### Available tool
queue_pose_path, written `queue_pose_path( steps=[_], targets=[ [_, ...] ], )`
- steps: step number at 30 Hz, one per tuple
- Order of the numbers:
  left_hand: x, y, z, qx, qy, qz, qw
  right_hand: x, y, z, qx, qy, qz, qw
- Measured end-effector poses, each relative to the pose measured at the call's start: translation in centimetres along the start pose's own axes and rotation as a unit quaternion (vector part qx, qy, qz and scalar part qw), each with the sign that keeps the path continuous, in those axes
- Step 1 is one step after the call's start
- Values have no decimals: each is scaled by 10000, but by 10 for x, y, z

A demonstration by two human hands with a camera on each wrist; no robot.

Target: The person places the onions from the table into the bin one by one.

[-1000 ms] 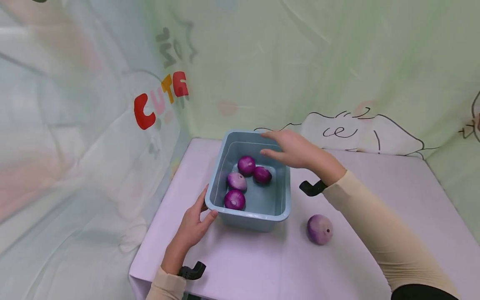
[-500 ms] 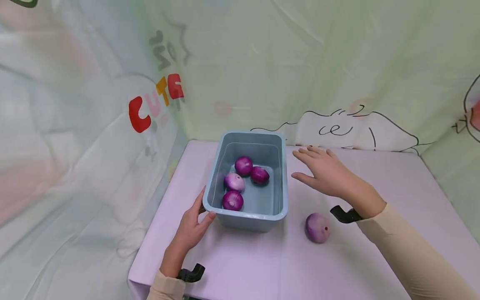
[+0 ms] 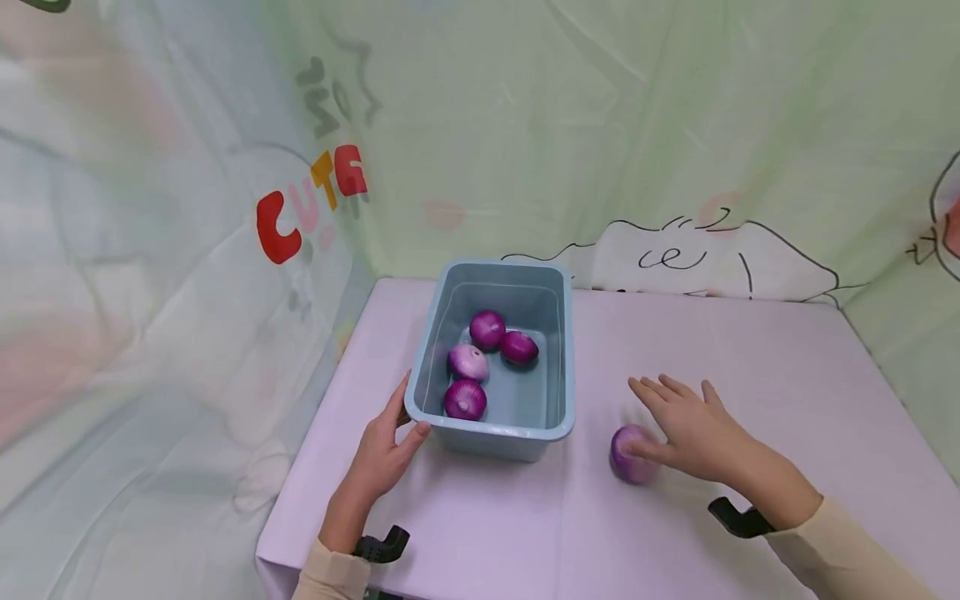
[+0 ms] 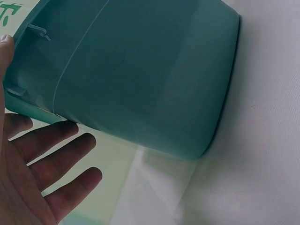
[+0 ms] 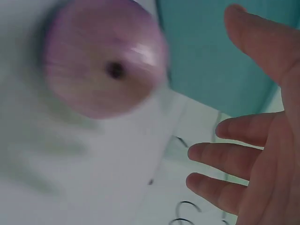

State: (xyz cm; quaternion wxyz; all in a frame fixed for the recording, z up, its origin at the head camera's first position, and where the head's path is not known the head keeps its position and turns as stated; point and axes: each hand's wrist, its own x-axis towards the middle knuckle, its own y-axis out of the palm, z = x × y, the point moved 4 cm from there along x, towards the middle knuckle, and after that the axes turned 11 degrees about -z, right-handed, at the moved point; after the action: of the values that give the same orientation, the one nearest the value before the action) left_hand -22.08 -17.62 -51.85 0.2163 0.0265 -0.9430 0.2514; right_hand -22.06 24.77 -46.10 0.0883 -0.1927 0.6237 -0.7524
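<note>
A loose purple onion lies on the table to the right of a light blue plastic bin. My right hand hovers over this onion, fingers spread, its thumb overlapping the onion in the head view. In the right wrist view a gap shows between the onion and the fingers. My left hand is at the bin's near left corner, thumb at the rim and straight fingers along the outer wall. Inside the bin sit several purple onions, gathered toward its left side.
The bin stands on a table with a pale lilac cloth, near its left side. A printed curtain hangs behind the table and along its left edge. Each wrist wears a black camera mount.
My right hand has moved from over the bin's far right rim, rightward and toward me, to the loose onion. My left hand stays at the bin's corner.
</note>
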Motion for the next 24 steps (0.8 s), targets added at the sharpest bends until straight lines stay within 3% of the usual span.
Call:
queue_pose_path(
  steps=[6, 12, 18, 24],
  targets=[
    [-2, 1, 3, -23, 1, -22, 10000, -21, 36, -2, -43, 111, 71, 9999],
    [-3, 2, 4, -40, -20, -26, 10000, -28, 57, -3, -164, 223, 63, 9996],
    [-1, 2, 3, -34, 40, -34, 10000, -31, 68, -4, -277, 261, -19, 9993],
    [0, 2, 2, -26, 60, -20, 10000, -32, 70, -3, -429, 96, -356, 9984]
  ],
)
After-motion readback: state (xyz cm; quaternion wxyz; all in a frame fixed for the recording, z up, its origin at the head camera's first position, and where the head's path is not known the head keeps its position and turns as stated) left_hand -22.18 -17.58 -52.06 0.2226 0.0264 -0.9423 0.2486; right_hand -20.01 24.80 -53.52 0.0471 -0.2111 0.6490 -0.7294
